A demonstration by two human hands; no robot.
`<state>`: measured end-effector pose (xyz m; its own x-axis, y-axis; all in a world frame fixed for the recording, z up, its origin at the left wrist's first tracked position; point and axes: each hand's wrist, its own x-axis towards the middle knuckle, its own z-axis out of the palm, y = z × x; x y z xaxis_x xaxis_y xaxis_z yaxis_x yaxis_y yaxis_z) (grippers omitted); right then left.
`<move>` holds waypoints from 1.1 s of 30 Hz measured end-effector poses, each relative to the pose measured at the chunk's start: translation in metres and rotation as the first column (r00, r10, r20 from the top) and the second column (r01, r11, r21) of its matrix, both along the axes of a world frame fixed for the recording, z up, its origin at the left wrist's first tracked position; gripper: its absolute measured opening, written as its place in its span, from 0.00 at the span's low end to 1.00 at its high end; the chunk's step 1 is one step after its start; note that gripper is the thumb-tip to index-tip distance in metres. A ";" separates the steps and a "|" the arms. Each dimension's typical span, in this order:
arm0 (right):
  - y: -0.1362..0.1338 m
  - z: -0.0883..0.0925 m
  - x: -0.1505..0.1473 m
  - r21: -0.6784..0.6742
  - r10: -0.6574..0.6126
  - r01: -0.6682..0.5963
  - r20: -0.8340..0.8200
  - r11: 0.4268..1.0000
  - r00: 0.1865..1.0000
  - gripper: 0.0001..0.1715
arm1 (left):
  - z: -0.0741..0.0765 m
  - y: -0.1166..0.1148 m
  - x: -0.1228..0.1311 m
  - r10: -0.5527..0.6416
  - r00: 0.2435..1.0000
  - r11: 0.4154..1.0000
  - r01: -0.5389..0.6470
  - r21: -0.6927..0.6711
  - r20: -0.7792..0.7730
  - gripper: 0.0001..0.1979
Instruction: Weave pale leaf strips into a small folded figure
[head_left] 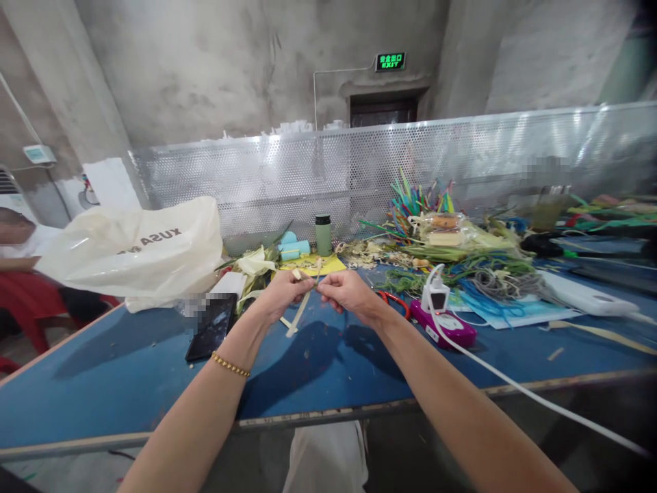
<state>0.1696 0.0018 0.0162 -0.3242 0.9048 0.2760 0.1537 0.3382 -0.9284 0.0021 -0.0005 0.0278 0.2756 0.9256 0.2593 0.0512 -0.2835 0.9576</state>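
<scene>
Above the middle of the blue table (308,373), my left hand (287,291) pinches a pale, flat plant strip (299,316) that hangs down below the fingers. My right hand (346,291) meets it fingertip to fingertip, its thumb and forefinger closed on the same small piece at the strip's top. A short pale end sticks up between the hands. Just behind them lies a yellow sheet (333,265) with dry scraps on it. The fine detail between the fingertips is too small to make out.
A dark phone (211,329) and a white plastic bag (138,246) are at left. Behind stands a green bottle (323,236). At right lie a purple power strip (456,332) with a white cable, green cords (477,263) and colourful stems (410,205). A person sits far left.
</scene>
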 end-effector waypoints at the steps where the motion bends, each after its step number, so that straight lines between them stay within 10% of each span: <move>1: -0.001 0.000 -0.001 0.007 -0.015 0.015 0.010 1.000 1.000 0.07 | 0.000 0.000 0.000 -0.007 1.000 1.000 0.007 -0.015 -0.009 0.15; 33: -0.008 0.009 -0.007 0.270 -0.127 0.125 -0.010 0.955 0.992 0.12 | 0.000 0.004 0.001 -0.084 0.940 0.987 0.124 -0.103 0.329 0.17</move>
